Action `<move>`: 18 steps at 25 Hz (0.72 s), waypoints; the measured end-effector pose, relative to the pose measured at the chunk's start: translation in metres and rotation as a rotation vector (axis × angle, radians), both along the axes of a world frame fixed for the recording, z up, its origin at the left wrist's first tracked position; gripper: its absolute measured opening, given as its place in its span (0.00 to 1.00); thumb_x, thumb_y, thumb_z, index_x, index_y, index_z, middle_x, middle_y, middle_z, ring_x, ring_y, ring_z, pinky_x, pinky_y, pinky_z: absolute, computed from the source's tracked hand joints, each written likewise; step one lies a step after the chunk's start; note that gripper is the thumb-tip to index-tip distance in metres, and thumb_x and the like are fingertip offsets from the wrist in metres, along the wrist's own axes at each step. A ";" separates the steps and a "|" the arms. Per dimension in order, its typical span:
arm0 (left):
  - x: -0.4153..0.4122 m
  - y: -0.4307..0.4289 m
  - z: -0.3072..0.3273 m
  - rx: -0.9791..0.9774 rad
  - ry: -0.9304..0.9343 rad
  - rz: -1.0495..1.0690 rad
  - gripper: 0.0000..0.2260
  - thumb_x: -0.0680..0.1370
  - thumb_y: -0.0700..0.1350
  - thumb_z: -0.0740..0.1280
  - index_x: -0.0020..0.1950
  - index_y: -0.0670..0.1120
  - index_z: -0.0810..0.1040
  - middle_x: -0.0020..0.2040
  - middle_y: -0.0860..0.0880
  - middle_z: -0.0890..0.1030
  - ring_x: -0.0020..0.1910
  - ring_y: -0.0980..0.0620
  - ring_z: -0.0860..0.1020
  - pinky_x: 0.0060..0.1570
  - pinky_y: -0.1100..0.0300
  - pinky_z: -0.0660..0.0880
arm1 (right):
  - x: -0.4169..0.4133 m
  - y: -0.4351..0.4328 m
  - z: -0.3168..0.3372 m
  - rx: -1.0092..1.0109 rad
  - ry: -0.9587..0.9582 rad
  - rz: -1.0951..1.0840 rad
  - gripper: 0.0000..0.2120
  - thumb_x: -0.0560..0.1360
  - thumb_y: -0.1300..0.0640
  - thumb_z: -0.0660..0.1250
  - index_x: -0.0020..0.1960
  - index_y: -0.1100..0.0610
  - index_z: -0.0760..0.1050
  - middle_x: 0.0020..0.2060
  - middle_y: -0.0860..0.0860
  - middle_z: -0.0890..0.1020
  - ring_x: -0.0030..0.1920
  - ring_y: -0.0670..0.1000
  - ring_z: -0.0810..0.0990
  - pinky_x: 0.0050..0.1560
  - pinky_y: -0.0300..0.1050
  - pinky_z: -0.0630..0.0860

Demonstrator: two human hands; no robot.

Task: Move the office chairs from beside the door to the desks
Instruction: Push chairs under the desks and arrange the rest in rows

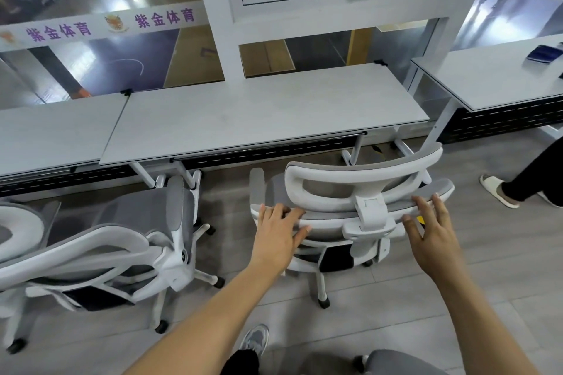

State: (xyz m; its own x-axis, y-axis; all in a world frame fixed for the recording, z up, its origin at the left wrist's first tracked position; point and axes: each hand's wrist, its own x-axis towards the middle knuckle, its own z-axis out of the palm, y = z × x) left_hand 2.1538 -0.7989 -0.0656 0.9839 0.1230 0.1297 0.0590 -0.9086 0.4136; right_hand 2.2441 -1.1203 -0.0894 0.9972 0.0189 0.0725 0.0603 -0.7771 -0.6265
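A white-framed office chair with grey mesh [350,192] stands in front of the middle grey desk [262,113], its back towards me. My left hand [280,231] rests on the top edge of the backrest at its left side, fingers laid over the rim. My right hand [432,231] hovers at the right side of the backrest with fingers straight and spread, touching or just off the rim. A second matching chair [122,243] stands to the left, in front of the left desk [51,134].
A third desk [493,85] stands at the right with a dark blue item [543,53] on it. Another person's leg and white slipper [499,190] are at the right edge. Glass partition and white window frame [225,24] run behind the desks. Part of a grey chair [399,362] is at the bottom.
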 end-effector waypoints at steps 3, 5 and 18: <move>0.001 0.000 0.007 0.020 0.023 -0.009 0.15 0.81 0.59 0.62 0.65 0.55 0.75 0.56 0.50 0.76 0.58 0.45 0.73 0.72 0.43 0.62 | 0.003 0.001 0.005 -0.054 0.012 0.012 0.24 0.82 0.45 0.60 0.77 0.44 0.62 0.81 0.53 0.55 0.79 0.59 0.58 0.75 0.62 0.63; -0.001 -0.003 0.011 0.064 0.025 -0.032 0.15 0.81 0.57 0.62 0.65 0.54 0.75 0.57 0.50 0.77 0.59 0.45 0.74 0.71 0.45 0.64 | 0.001 0.002 0.010 -0.085 0.015 0.002 0.25 0.82 0.47 0.60 0.78 0.46 0.62 0.80 0.54 0.57 0.79 0.59 0.58 0.76 0.61 0.61; -0.029 -0.074 0.039 -0.047 -0.033 -0.499 0.15 0.79 0.54 0.63 0.63 0.51 0.76 0.60 0.50 0.78 0.56 0.44 0.75 0.57 0.47 0.73 | -0.118 -0.003 0.088 -0.110 -0.112 -0.298 0.22 0.81 0.55 0.64 0.74 0.50 0.68 0.71 0.49 0.73 0.73 0.51 0.68 0.71 0.50 0.69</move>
